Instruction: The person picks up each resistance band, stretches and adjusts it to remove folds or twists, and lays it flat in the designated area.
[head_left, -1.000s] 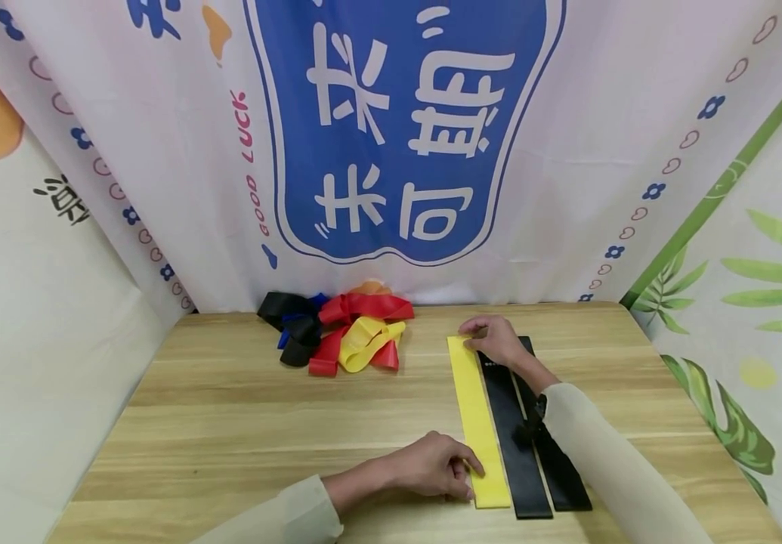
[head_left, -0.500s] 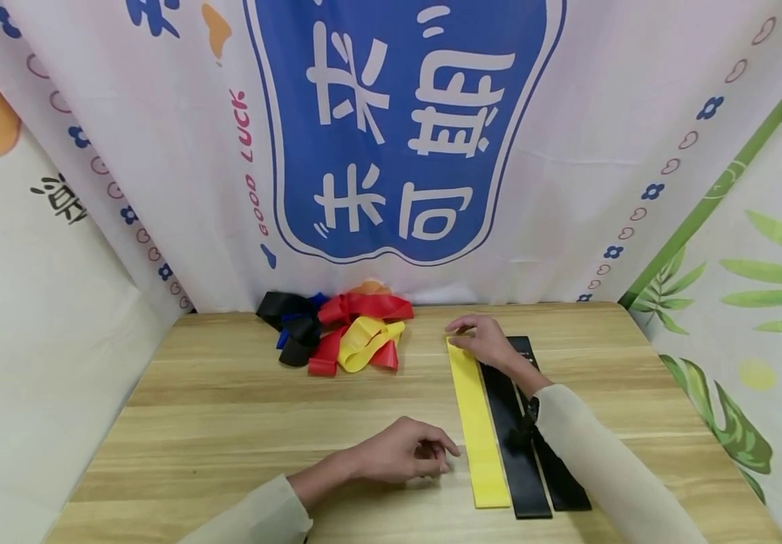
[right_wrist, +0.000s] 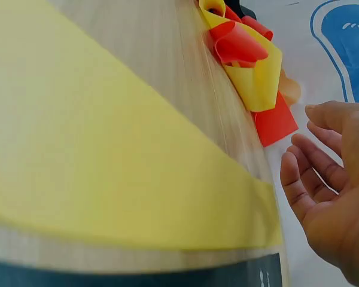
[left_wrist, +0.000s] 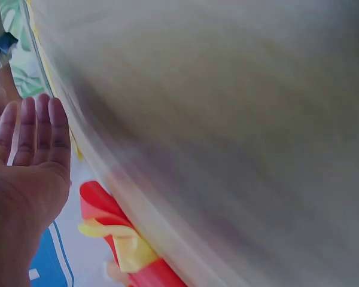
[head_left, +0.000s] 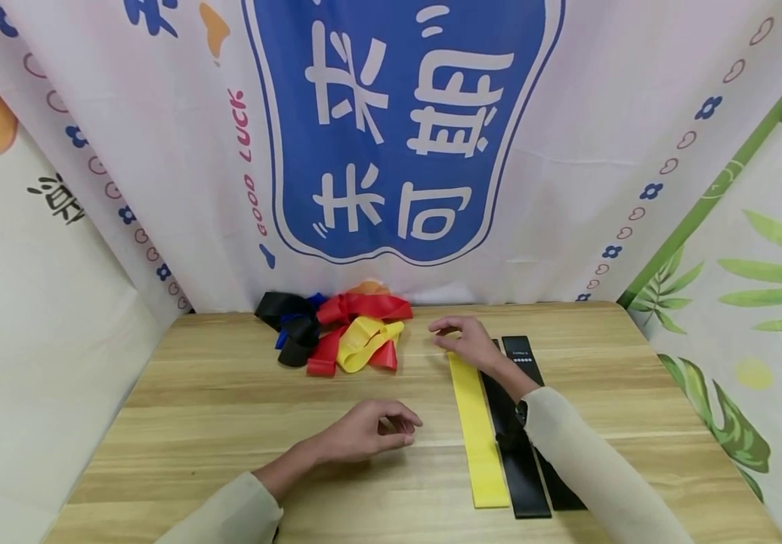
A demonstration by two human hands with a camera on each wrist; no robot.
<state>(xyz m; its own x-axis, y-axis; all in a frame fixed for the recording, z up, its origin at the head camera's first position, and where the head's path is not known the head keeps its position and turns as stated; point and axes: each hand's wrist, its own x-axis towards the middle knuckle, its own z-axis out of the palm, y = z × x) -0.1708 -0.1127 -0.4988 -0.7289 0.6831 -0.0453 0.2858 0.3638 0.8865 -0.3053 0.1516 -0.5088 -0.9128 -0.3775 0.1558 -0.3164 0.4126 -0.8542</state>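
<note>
A flat yellow resistance band lies lengthwise on the right part of the table. Beside it, to the right, run two black bands, a middle one and an outer one, partly covered by the right forearm. My right hand hovers at the yellow band's far end, fingers loosely bent around nothing; in the right wrist view the palm is bare. Left of the yellow band, my left hand is above the bare wood, relaxed and holding nothing. Its fingers look extended in the left wrist view.
At the back of the table sits a loose heap of bands: black, red, yellow and a bit of blue. A printed curtain hangs right behind the table's back edge.
My left hand has left the near end of the yellow band and moved away to the left. My right hand has shifted slightly left at the far end. The flat bands have stayed put.
</note>
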